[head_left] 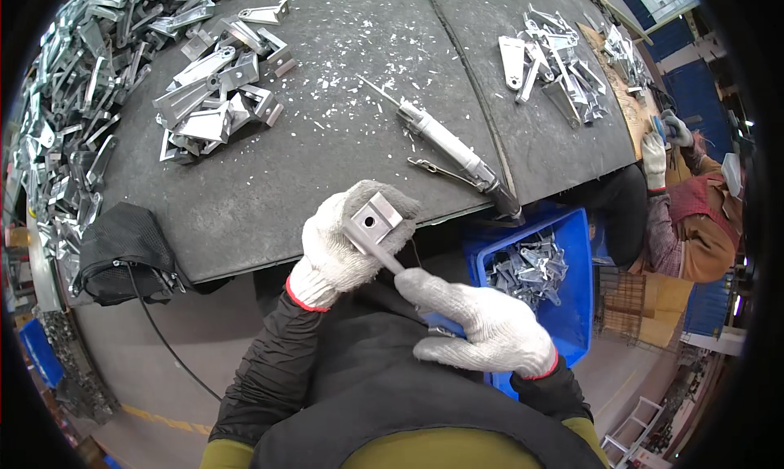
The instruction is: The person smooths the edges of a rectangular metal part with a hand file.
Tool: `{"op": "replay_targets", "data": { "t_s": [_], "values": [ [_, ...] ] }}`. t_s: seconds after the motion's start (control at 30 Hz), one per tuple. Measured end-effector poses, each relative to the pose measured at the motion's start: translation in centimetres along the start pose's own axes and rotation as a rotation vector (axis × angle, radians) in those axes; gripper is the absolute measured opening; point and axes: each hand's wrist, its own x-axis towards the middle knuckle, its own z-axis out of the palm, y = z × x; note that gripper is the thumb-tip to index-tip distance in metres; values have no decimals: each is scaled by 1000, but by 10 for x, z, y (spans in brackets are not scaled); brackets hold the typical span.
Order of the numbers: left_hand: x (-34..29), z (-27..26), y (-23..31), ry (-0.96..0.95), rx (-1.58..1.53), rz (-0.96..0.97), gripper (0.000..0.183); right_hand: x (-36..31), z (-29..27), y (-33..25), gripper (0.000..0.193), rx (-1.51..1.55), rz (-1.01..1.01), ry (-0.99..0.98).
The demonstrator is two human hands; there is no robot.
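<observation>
My left hand [331, 244], in a white knit glove, is closed round a silver metal bracket [382, 214] whose squarish end with a dark round hole faces up. In my right hand [490, 326], gloved the same way, is a flat file [377, 250] with a blue handle [445, 323]. The file's blade lies against the lower left edge of the bracket, its tip by my left fingers. Beyond my hands an air-powered hand tool [449, 146] with a thin pointed end rests on the dark table [343, 142].
A small pile of brackets [216, 101] lies left, before a large heap [82, 101]; more brackets [555, 60] lie right. Metal chips dot the table. A blue bin [578, 297] holds brackets. A black bag [126, 252] with a cable sits left. A co-worker [694, 216] works at right.
</observation>
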Motion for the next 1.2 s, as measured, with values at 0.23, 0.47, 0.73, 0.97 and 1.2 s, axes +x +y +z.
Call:
{"op": "replay_targets", "data": {
  "t_s": [0.23,0.47,0.73,0.97,1.2],
  "values": [
    [1,0,6,0,111,44,26,-1,7,-13,70,-296,254,99],
    [3,5,4,24,-64,-88,29,-3,12,-18,64,-560,241,313],
    [9,2,9,5,-11,-154,26,2,10,-24,62,-939,282,198],
    [4,-11,17,-63,-206,-300,38,0,-1,-19,73,-737,299,344],
    [1,3,-25,128,-361,149,32,-21,16,2,109,-93,191,448]
  ]
}}
